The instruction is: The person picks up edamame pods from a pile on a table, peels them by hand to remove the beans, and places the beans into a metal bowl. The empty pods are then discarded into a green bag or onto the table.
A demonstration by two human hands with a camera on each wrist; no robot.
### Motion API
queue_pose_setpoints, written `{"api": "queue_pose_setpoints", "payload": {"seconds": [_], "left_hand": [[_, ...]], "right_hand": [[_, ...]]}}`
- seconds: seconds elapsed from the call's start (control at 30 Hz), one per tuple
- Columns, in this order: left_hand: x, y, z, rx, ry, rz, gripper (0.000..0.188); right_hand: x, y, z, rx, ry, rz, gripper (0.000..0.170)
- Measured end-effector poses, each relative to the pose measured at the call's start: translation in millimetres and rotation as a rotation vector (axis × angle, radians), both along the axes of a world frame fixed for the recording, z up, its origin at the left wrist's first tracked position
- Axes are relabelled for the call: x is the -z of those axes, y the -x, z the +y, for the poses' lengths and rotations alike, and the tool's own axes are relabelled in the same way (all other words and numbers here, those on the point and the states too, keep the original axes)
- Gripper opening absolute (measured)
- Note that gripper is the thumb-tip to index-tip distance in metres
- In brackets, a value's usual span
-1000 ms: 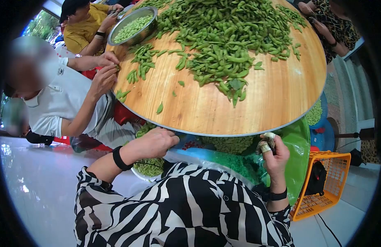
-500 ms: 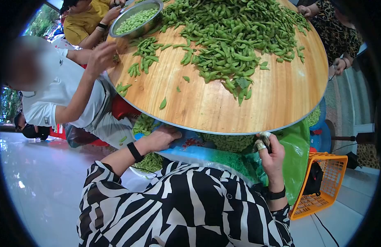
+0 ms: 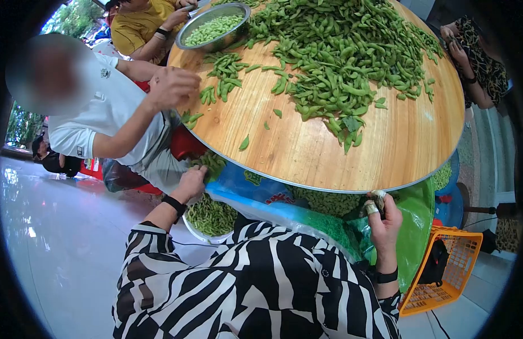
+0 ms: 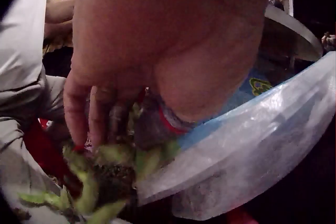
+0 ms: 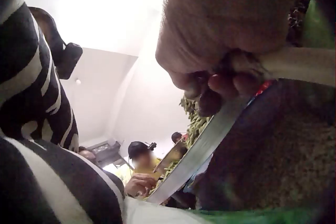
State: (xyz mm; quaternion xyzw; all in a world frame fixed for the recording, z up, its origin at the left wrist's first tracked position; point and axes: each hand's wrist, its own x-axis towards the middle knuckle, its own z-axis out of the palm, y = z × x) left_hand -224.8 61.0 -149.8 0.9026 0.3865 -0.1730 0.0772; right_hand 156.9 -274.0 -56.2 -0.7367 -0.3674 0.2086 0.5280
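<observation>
At the table's left front edge, my left hand (image 3: 192,183) reaches down to green pods (image 3: 211,165) beside a blue bag (image 3: 233,176). The left wrist view shows the left hand (image 4: 168,40) with fingers pointing down and spread, their tips at blurred pods (image 4: 86,187); whether one is pinched is hidden. My right hand (image 3: 384,226) is by the front rim of the round wooden table (image 3: 306,152), pale wraps on its thumb and a finger. Seen from the right wrist, the right hand (image 5: 226,35) has curled fingers and no visible pod.
A large pod pile (image 3: 352,56) covers the table's far side, near a metal bowl (image 3: 216,39) of shelled beans. Below the rim lie more shelled beans (image 3: 329,202). A tub of pods (image 3: 210,217) is at left, an orange crate (image 3: 442,271) at right. Other people surround the table.
My left hand has moved left and away from my body, from the table's edge to the pods. The right hand stays near the rim. The head view has shifted.
</observation>
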Motion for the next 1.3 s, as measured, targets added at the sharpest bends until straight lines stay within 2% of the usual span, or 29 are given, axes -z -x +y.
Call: {"api": "queue_pose_setpoints", "payload": {"seconds": [0.1,0.17,0.2,0.27,0.3,0.33,0.4,0.43,0.5,0.57,0.6,0.67,0.7,0.73,0.77,0.8,0.83,0.9,0.97,1.0,1.03,1.07,1.13,1.17,1.23,1.27,1.3], "left_hand": [[-13.9,0.8,-1.2,-0.012,-0.056,-0.019,0.03],[-22.3,-13.7,-0.9,0.098,-0.249,-0.147,0.032],[-19.7,-18.9,0.8,0.094,-0.252,-0.15,0.032],[-11.1,-31.3,9.2,0.101,-0.353,-0.409,0.035],[-9.9,-38.8,15.3,0.053,-0.182,-0.271,0.045],[-7.9,-41.4,12.8,0.052,-0.183,-0.274,0.045],[-3.8,-42.1,2.4,0.216,-0.208,-0.264,0.054],[7.3,-32.2,7.6,0.179,-0.135,-0.156,0.058],[38.8,-3.0,21.8,-0.054,-0.006,-0.193,0.053],[40.2,20.1,25.4,-0.305,0.13,0.02,0.032],[32.0,31.8,23.8,-0.197,0.172,0.227,0.024],[34.1,56.8,30.0,-0.114,0.194,0.221,0.021],[4.6,45.7,24.6,-0.119,0.138,0.253,0.023],[-38.7,25.5,16.8,-0.011,0.15,0.292,0.024],[-76.9,0.2,12.2,-0.04,0.271,0.449,0.026],[-119.8,-33.2,3.0,0.005,0.365,0.486,0.03],[-144.1,-50.1,-2.1,0.122,0.431,0.318,0.029],[-185.2,-96.2,-9.9,0.256,0.726,-0.028,0.025],[-214.0,-146.9,-22.7,0.326,0.76,-0.264,0.021],[-217.7,-172.8,-24.2,0.368,0.755,-0.373,0.026],[-221.5,-200.3,-25.2,0.413,0.65,-0.394,0.025],[-206.9,-226.0,-18.8,0.547,0.5,-0.596,0.024],[-200.2,-278.8,-12.7,0.567,0.239,-0.597,0.014],[-193.8,-301.2,-15.6,0.642,0.163,-0.72,0.012],[-192.2,-344.7,-21.0,0.777,0.158,-0.838,0.014],[-184.4,-361.2,-22.0,0.782,0.164,-0.838,0.014],[-172.1,-375.1,-21.7,0.728,0.043,-0.818,0.014]], "right_hand": [[1.3,0.3,-0.4,0.0,-0.005,-0.011,0.017],[-2.5,-0.1,1.3,-0.007,-0.003,0.005,0.017],[-3.3,0.3,1.6,-0.011,-0.005,0.001,0.017],[-5.6,0.7,1.4,-0.014,0.018,-0.003,0.017],[-6.4,0.3,1.4,-0.016,0.016,-0.008,0.017],[-6.4,0.3,1.3,-0.012,0.021,0.014,0.017],[-5.5,1.4,-0.8,-0.01,0.027,0.036,0.017],[-5.1,0.9,-2.0,-0.014,0.045,0.015,0.017],[-2.5,-0.4,-2.9,0.0,0.059,-0.007,0.017],[0.8,-0.1,-3.2,0.017,-0.006,0.084,0.019],[-1.4,-0.3,-3.1,0.033,-0.01,0.08,0.019],[-8.1,-0.8,-3.8,0.006,0.0,0.168,0.023],[-6.9,-2.5,-3.6,-0.014,-0.009,0.197,0.028],[-8.5,-2.8,-2.5,0.014,-0.013,0.187,0.028],[-10.7,-2.3,-0.7,0.025,-0.05,0.279,0.03],[-12.5,-2.3,0.7,0.029,-0.087,0.369,0.032],[-12.2,-3.1,2.3,0.02,-0.096,0.372,0.033],[-15.9,-5.1,5.3,0.028,-0.101,0.403,0.033],[-12.8,-7.8,6.7,0.031,-0.134,0.451,0.031],[-13.1,-8.7,6.9,0.035,-0.143,0.445,0.031],[-14.0,-9.5,6.7,0.024,-0.13,0.45,0.03],[-14.9,-10.4,5.8,0.014,-0.115,0.453,0.03],[-10.3,-5.9,4.2,0.02,-0.119,0.438,0.029],[-8.9,-5.6,4.3,0.024,-0.12,0.43,0.029],[-9.3,-6.9,1.7,0.01,-0.097,0.44,0.028],[-9.0,-5.3,-0.4,-0.018,-0.061,0.46,0.026],[-10.2,-3.8,0.1,-0.022,-0.043,0.441,0.026]]}}
